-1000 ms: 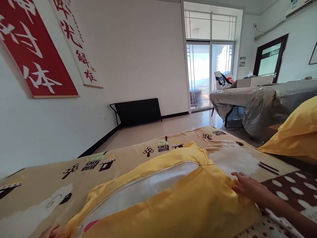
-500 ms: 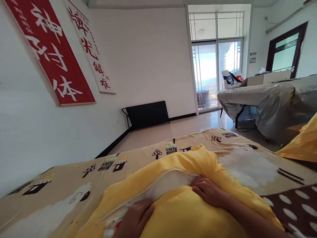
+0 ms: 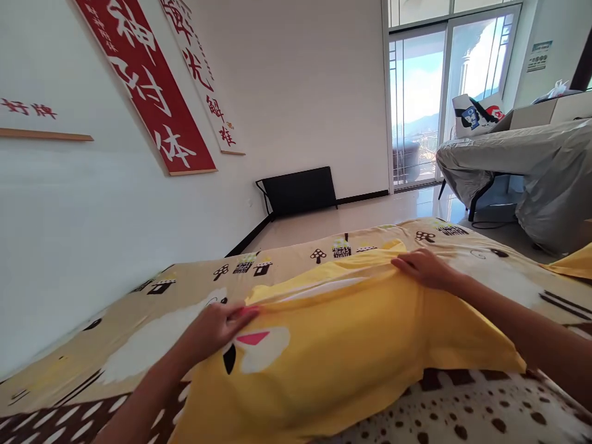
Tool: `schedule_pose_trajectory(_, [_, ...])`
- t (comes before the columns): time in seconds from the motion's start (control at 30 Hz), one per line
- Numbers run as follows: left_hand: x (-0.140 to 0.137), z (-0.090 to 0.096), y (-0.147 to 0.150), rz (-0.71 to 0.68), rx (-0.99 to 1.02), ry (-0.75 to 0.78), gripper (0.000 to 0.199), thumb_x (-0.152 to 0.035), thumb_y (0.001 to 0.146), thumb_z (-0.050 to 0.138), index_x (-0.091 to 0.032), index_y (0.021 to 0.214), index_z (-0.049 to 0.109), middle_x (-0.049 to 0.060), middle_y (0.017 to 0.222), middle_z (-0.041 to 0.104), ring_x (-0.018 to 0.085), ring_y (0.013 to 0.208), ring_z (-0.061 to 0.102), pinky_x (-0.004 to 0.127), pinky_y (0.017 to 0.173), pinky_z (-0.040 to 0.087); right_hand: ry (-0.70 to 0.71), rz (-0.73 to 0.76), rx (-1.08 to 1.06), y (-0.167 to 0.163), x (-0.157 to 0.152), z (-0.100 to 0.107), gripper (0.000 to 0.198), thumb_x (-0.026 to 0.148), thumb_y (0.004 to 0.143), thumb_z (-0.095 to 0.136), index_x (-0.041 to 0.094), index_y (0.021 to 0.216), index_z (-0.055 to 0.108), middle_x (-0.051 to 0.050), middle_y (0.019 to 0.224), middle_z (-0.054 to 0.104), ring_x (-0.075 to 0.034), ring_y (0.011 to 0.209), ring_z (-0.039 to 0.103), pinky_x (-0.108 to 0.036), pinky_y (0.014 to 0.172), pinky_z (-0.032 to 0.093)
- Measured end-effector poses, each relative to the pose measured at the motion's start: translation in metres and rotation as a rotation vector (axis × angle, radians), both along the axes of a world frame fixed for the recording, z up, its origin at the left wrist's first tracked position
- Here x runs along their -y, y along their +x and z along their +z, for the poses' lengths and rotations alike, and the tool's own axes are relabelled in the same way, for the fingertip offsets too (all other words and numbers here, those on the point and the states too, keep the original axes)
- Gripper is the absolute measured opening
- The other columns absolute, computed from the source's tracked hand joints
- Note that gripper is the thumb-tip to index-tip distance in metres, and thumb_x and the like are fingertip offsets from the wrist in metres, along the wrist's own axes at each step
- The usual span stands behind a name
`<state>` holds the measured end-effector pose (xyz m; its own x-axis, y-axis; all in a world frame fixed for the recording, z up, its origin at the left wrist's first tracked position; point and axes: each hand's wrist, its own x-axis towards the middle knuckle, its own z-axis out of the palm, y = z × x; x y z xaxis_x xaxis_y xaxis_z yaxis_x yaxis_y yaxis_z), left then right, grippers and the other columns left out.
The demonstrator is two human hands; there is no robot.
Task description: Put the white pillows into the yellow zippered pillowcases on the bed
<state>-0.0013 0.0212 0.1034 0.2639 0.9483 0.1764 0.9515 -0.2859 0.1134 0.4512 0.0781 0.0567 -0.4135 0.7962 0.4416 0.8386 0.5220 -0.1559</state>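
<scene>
Pinching far open edge of yellow pillowcase (image 3: 351,345) with both our hands: left hand (image 3: 217,327) closed on left corner, right hand (image 3: 423,269) closed on right corner. Pillowcase lies flat on patterned bedsheet (image 3: 152,308), white pillow (image 3: 319,288) showing in slit between hands. Red banner (image 3: 148,86) on wall, second yellow pillow (image 3: 576,265) at right edge.

The red banner (image 3: 148,92) on the wall carries big white Chinese characters, the lowest one reading 体. Beside it a white scroll (image 3: 203,80) shows red characters, too slanted to read surely, and a second white scroll (image 3: 28,114) at far left bears small red characters. The notice (image 3: 536,55) by the window is too small to read.
</scene>
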Motion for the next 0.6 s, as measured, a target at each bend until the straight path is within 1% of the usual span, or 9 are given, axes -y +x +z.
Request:
schedule_pose_trajectory(0.03, [-0.002,0.011,0.001,0.037,0.013,0.082,0.05,-0.058,0.086,0.031,-0.018,0.067,0.054,-0.002,0.052,0.051,0.012,0.051,0.045,0.023,0.053,0.03,0.047,-0.072,0.002,-0.002,-0.002,0.012,0.054,0.047,0.096,0.02,0.018,0.071,0.059,-0.003,0.06,0.06,-0.015,0.057,0.052,-0.027,0.057,0.028])
schedule_pose_trajectory(0.1, [-0.009,0.027,0.008,0.133,-0.018,0.189,0.047,-0.056,0.088,0.027,-0.019,0.076,0.054,-0.002,0.054,0.054,0.014,0.052,0.048,0.023,0.053,0.032,0.138,-0.193,0.059,-0.007,-0.006,0.027,0.051,0.047,0.096,0.022,0.019,0.088,0.063,-0.005,0.066,0.064,-0.018,0.062,0.057,-0.027,0.059,0.029])
schedule_pose_trajectory(0.17, [-0.017,0.034,0.018,0.2,-0.133,0.2,0.045,-0.054,0.089,0.025,-0.019,0.093,0.054,0.0,0.06,0.06,0.018,0.057,0.055,0.025,0.055,0.034,0.155,-0.252,0.197,-0.009,-0.009,0.032,0.05,0.045,0.096,0.023,0.019,0.095,0.065,-0.008,0.072,0.068,-0.021,0.067,0.061,-0.028,0.061,0.031])
schedule_pose_trajectory(0.2, [-0.022,0.034,0.023,0.206,-0.201,0.175,0.046,-0.052,0.089,0.024,-0.019,0.097,0.055,0.003,0.063,0.063,0.021,0.062,0.059,0.027,0.055,0.035,0.133,-0.259,0.276,-0.009,-0.011,0.032,0.052,0.045,0.096,0.022,0.018,0.091,0.067,-0.009,0.073,0.069,-0.022,0.068,0.062,-0.029,0.062,0.032])
schedule_pose_trajectory(0.27, [-0.035,0.033,0.033,0.18,-0.314,0.113,0.048,-0.049,0.089,0.023,-0.017,0.096,0.058,0.008,0.072,0.067,0.026,0.073,0.063,0.03,0.059,0.038,0.068,-0.249,0.399,-0.009,-0.017,0.029,0.058,0.044,0.096,0.021,0.017,0.08,0.069,-0.012,0.074,0.069,-0.024,0.07,0.064,-0.031,0.064,0.035])
schedule_pose_trajectory(0.37, [-0.06,0.03,0.041,0.135,-0.406,0.072,0.052,-0.046,0.09,0.022,-0.016,0.088,0.064,0.014,0.085,0.069,0.031,0.085,0.063,0.036,0.067,0.042,0.023,-0.261,0.44,-0.006,-0.028,0.023,0.062,0.045,0.096,0.02,0.014,0.077,0.071,-0.015,0.077,0.069,-0.026,0.076,0.065,-0.033,0.068,0.039])
schedule_pose_trajectory(0.47, [-0.08,0.014,0.045,0.115,-0.421,0.068,0.059,-0.048,0.091,0.018,-0.016,0.084,0.067,0.016,0.09,0.07,0.032,0.089,0.063,0.04,0.072,0.043,-0.025,-0.258,0.363,-0.007,-0.038,0.001,0.066,0.046,0.097,0.017,0.013,0.08,0.072,-0.017,0.081,0.07,-0.029,0.081,0.065,-0.037,0.071,0.04])
schedule_pose_trajectory(0.53, [-0.086,-0.011,0.048,0.105,-0.409,0.028,0.062,-0.048,0.091,0.017,-0.017,0.08,0.069,0.015,0.087,0.07,0.03,0.086,0.065,0.038,0.071,0.044,-0.083,-0.227,0.325,-0.013,-0.038,-0.026,0.065,0.046,0.097,0.018,0.013,0.08,0.072,-0.016,0.082,0.07,-0.028,0.08,0.066,-0.036,0.07,0.041])
schedule_pose_trajectory(0.6, [-0.086,-0.043,0.05,0.09,-0.401,-0.025,0.062,-0.044,0.093,0.016,-0.018,0.081,0.07,0.013,0.085,0.071,0.027,0.083,0.066,0.034,0.068,0.045,-0.122,-0.206,0.309,-0.021,-0.034,-0.056,0.062,0.045,0.097,0.02,0.015,0.081,0.072,-0.013,0.082,0.071,-0.025,0.078,0.067,-0.033,0.068,0.042])
